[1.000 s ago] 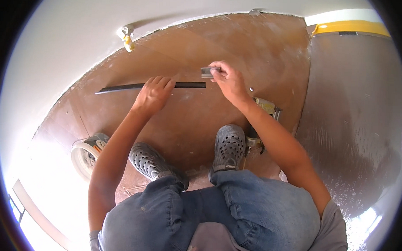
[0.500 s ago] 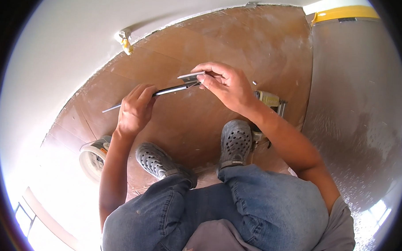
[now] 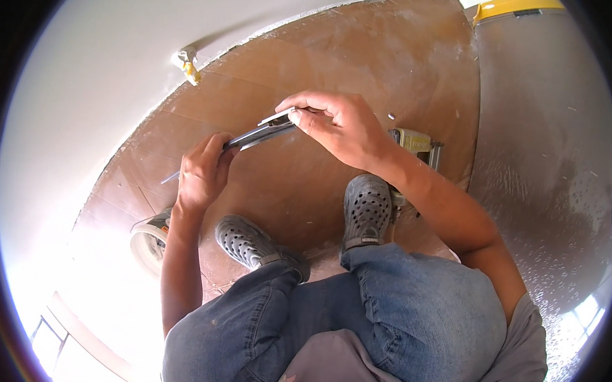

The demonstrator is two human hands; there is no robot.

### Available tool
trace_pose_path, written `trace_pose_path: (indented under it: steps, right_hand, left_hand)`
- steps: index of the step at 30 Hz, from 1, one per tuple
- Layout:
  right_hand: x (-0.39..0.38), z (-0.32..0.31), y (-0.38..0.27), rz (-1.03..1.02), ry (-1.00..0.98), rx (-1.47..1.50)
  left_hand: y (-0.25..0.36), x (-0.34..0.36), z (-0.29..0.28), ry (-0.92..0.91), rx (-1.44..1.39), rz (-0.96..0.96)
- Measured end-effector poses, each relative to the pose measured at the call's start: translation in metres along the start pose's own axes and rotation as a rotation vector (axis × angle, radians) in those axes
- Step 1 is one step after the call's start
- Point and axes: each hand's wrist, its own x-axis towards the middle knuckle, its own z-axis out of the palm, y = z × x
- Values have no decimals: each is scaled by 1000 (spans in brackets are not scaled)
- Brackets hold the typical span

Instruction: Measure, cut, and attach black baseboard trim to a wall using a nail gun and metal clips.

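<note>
A long, narrow metal strip [image 3: 255,137], dark with bright edges, spans the gap between my hands above the floor. My left hand [image 3: 202,175] is closed around its middle, and its thin end sticks out past the fingers toward the wall. My right hand [image 3: 338,125] pinches a short, flat pale metal piece [image 3: 276,116] between thumb and fingers. This piece lies along the strip's right end; whether the two are joined I cannot tell. My right fingers partly cover that end.
On the dusty brown floor [image 3: 310,63], a yellowish nail gun [image 3: 415,142] lies beside my right shoe [image 3: 367,206]. A white bucket [image 3: 141,242] stands left of my left shoe [image 3: 240,241]. A yellow-tipped pipe fitting [image 3: 188,67] juts from the white wall; a grey panel [image 3: 545,105] borders the right.
My right hand has shifted slightly left and closer to my left hand, bringing the flat piece along. The strip has turned, showing a broader face. The whole view has shifted a little.
</note>
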Motion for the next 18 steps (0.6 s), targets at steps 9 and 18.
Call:
trace_pose_path:
  steps: [9,18]
  right_hand:
    - [4,17,5,-174,112,-43]
    - [6,22,16,-260,141,-90]
  left_hand:
    - [1,4,3,-57,-30,-126]
    - [4,10,-6,-229,-124,-120]
